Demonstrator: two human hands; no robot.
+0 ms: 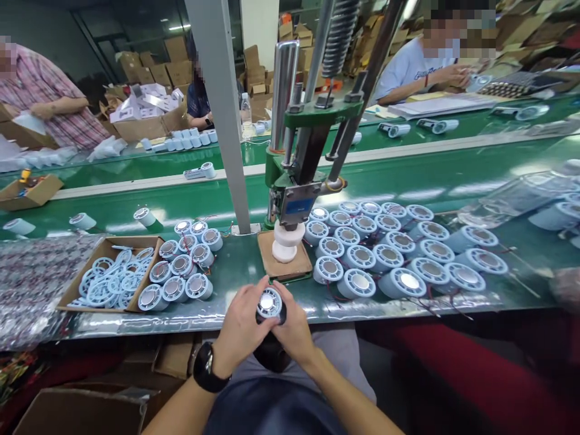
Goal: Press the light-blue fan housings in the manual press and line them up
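Note:
Between my two hands, at the table's front edge, is a light-blue motor housing [269, 301], its slotted ring and shiny silver centre facing up. My left hand [240, 320] wraps its left side, a black watch on the wrist. My right hand [292, 323] closes round the right side, and both thumbs meet at the near rim. Just beyond stands a hand press [299, 202] with a white round pressing head [289, 234] over a white round base piece [284, 251] on a brown board [267, 266]. The housing's underside is hidden by my fingers.
Many similar housings [361, 257] with thin wires stand right of the press. A smaller group [181, 264] is on the left, beside a cardboard box [154, 266] of light-blue rings. A grey post [222, 90] rises behind. Co-workers sit across the green conveyor [90, 202].

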